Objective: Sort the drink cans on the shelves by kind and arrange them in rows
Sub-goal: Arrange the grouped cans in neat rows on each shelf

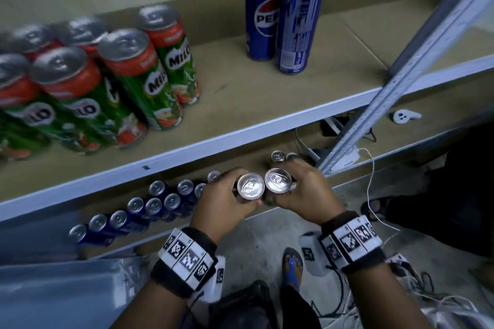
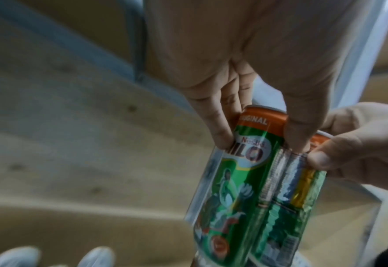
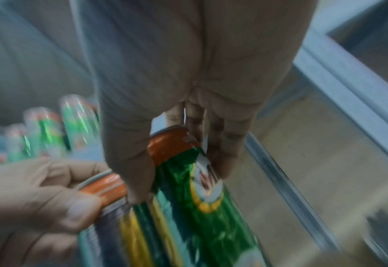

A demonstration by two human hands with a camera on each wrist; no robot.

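Green-and-orange Milo cans fill both hands — the left hand (image 1: 222, 195) grips one Milo can (image 1: 250, 186) by its upper end, thumb and fingers curled round the orange band, and the right hand (image 1: 304, 189) grips a second Milo can (image 1: 278, 180) the same way. Both cans are upright with their silver tops facing the head camera, and they sit just beside each other, sides touching, in front of the lower shelf (image 1: 334, 141). From the left wrist view the left hand (image 2: 245, 63) has its fingers (image 2: 220, 133) on one side of its can (image 2: 234, 189) and its thumb on the other, while the right hand (image 2: 359, 150) pinches the neighbouring can (image 2: 302, 198) at the rim. The right wrist view is blurred, yet it shows the right hand (image 3: 177, 81) wrapped round the top of its can (image 3: 188, 207).

On the lower shelf a cluster of blue cans (image 1: 155, 205) stands in rough diagonal rows to the left of the hands, and two more can tops (image 1: 278, 156) show just behind the right hand. On the upper shelf (image 1: 240, 139) a group of Milo cans (image 1: 107, 80) stands at the left — packed close together — and two tall blue Pepsi cans (image 1: 283, 13) stand well apart from them to the right, touching one another. A perforated metal upright (image 1: 401, 75) runs down the right side. Cables (image 1: 374, 181) lie on the floor.
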